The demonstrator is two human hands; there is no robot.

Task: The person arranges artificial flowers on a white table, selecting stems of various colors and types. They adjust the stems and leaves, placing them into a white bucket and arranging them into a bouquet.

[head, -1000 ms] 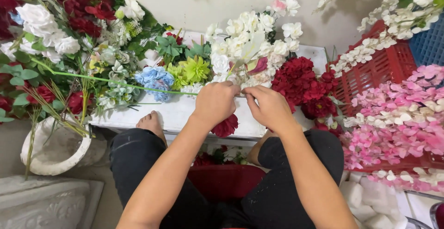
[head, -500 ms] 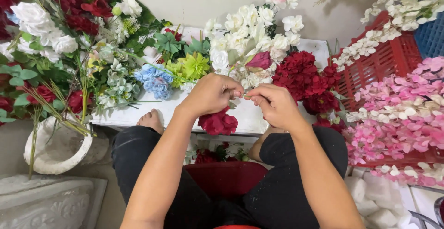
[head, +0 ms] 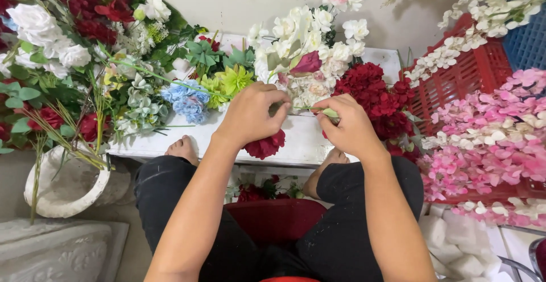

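Observation:
My left hand [head: 252,114] is closed around a dark red artificial flower [head: 265,145], whose bloom hangs below the palm. A thin green stem [head: 304,109] runs from that hand across to my right hand [head: 348,128], which pinches the stem's pale green end between thumb and fingers. Both hands hover over a white board [head: 296,140] in front of my knees.
Artificial flowers surround me: white and red roses at the left [head: 51,48], blue and lime blooms [head: 187,97], white blossoms [head: 307,37], dark red carnations [head: 375,94], pink blossoms in a red crate [head: 489,128]. A white vase [head: 68,185] stands at the lower left.
My hands have drawn apart, with the green stem now stretched between them. The red flower stays under my left hand.

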